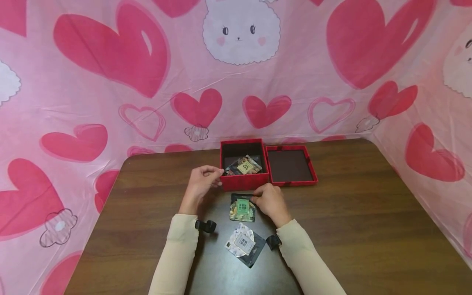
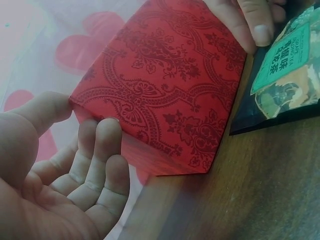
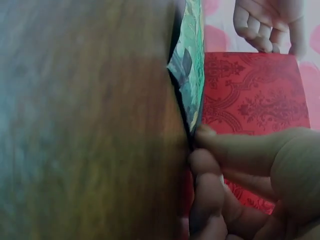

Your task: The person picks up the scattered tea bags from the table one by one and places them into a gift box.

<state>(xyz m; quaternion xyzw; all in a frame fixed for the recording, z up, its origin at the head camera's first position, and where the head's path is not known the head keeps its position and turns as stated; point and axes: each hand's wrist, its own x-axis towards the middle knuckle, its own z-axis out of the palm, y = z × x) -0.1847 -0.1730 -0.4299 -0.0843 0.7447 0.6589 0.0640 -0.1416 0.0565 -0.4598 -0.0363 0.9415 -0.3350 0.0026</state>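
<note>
A dark tea packet with a green label [image 1: 242,207] lies before the red box, its label reading grape oolong tea in the left wrist view. My right hand [image 1: 272,203] pinches its upper right corner between thumb and fingers, with the near part lifted slightly in the right wrist view. At the front left corner of the open red patterned box [image 1: 245,182], my left hand [image 1: 203,180] holds the edge with thumb and curled fingertips. Inside the box rest packets, the top one a tea packet with a yellow label [image 1: 245,166]; those beneath are partly hidden.
Closer to me on the wooden table [image 1: 354,229] lies a packet with a white-grey label [image 1: 244,243]. The red box lid [image 1: 291,164], dark inside, sits right of the box. A pink heart-patterned cloth [image 1: 236,78] hangs behind the table.
</note>
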